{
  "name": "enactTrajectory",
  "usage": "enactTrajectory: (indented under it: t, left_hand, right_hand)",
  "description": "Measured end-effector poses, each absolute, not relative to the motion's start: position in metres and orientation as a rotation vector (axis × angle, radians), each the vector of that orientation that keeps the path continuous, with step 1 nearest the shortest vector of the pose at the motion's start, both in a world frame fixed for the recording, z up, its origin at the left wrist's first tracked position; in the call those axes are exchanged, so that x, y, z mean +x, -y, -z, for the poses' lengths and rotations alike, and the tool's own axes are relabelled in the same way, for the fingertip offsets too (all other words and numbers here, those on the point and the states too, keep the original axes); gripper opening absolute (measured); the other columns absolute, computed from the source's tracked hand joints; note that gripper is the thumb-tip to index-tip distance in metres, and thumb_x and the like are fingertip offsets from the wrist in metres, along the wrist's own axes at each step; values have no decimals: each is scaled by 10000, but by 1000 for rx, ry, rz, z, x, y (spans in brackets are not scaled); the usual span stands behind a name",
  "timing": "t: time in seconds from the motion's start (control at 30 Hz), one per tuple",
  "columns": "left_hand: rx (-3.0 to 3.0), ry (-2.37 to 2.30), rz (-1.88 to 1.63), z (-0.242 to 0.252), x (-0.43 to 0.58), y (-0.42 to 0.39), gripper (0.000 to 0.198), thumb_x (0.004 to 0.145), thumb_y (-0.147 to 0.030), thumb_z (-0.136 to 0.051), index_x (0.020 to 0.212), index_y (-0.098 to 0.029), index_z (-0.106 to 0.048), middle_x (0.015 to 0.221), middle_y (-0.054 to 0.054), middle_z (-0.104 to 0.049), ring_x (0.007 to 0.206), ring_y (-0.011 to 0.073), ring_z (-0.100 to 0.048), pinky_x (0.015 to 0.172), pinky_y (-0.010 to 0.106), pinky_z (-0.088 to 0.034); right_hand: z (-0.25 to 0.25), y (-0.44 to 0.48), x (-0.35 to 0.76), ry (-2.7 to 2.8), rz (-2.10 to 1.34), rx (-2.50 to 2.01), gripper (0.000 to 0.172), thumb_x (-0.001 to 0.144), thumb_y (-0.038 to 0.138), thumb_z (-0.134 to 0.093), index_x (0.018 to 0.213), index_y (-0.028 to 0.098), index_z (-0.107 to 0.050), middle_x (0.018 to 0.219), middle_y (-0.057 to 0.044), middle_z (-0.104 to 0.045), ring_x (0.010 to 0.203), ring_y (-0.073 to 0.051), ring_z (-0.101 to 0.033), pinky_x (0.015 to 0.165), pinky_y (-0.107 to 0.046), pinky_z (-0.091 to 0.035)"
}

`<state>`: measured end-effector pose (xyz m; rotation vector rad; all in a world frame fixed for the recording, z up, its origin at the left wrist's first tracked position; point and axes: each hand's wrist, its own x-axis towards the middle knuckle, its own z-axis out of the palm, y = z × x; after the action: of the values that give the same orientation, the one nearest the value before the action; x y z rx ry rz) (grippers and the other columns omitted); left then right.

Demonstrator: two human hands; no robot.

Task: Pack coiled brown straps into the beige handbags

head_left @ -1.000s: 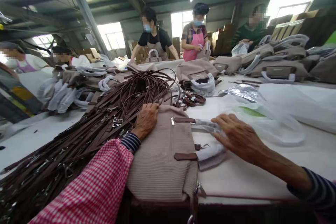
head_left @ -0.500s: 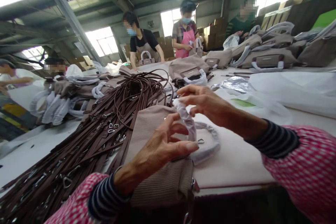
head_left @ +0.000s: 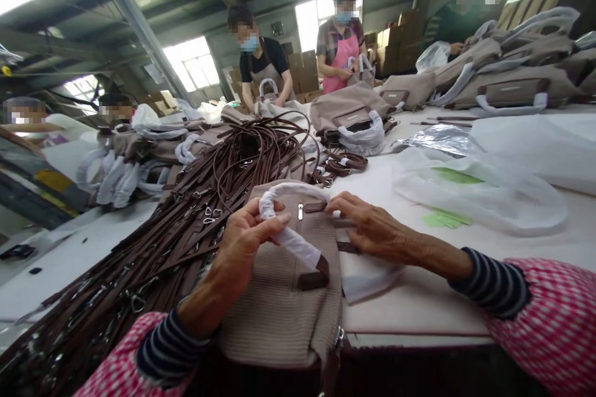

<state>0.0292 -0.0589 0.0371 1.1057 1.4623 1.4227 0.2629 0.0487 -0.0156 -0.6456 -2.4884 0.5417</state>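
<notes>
Here's the left hand (head_left: 244,247), curled tight around a white-wrapped handle (head_left: 284,227), fingers closed over the wrapping and the thumb lying across it: a firm, narrow grip. The right hand (head_left: 372,227) is open, fingers (head_left: 347,214) spread and pressing down on the far right of a ribbed taupe bag (head_left: 274,316), holding nothing that I can make out.

The bag lies flat on the white table (head_left: 414,304), right in front of the person, with its long axis running from the table's near edge out toward the far side. Its zip pull (head_left: 300,211) sits up at the far end. The handle arcs over the bag's far end, then slants down across the panel to a brown leather tab (head_left: 313,281). That tab sits just beyond the left hand, on the right side of the grip, so the left hand is the nearer one, with the right hand across the zip line.

To the left, a big heap of brown straps (head_left: 186,223) with metal clips lies against the bag. Off to the right, a clear plastic bag (head_left: 479,192) is spread on the table, and finished bags (head_left: 510,90) are stacked beyond it. Across the table, two co-workers (head_left: 302,31) are working on bags of their own.
</notes>
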Motion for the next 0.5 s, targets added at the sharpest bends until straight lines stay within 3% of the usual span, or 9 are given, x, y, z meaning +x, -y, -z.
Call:
enactTrajectory:
  t: [0.13,0.27,0.4,0.5]
  left_hand:
    - [1121,-1422,-1398,-41,37,57,403,707,-379,-889,1017,-180,-725,786,-27,-642,657,88,-543,603,185,-470]
    - [1068,-1412,-1462,-47,39,53,427,668,-371,-915,990,-171,-718,786,-27,-645,646,86,-554,583,184,-490]
    - [1173,-1390,-1460,-88,23,44,407,724,-406,-877,1019,-177,-713,783,2,-679,618,113,-601,534,209,-511]
    - [1299,-1453,-1626,-140,4,48,296,841,-384,-777,1061,-198,-710,950,66,-759,832,204,-724,609,263,-591]
  right_hand:
    - [22,-45,258,2652,-43,-399,309,993,55,-462,1247,183,-582,1311,-129,-590,1140,-234,-561,887,-357,-525]
    - [19,-57,249,2700,321,-77,173,1068,193,-481,1152,169,-630,1239,-120,-643,1116,-239,-553,829,-345,-482]
    - [-9,-72,234,2635,344,-139,208,1058,127,-451,1030,155,-656,1043,-98,-694,940,-211,-572,760,-316,-433]
    - [-50,-76,218,2513,115,-366,175,997,75,-511,983,127,-677,1007,-118,-701,898,-219,-597,745,-318,-429]
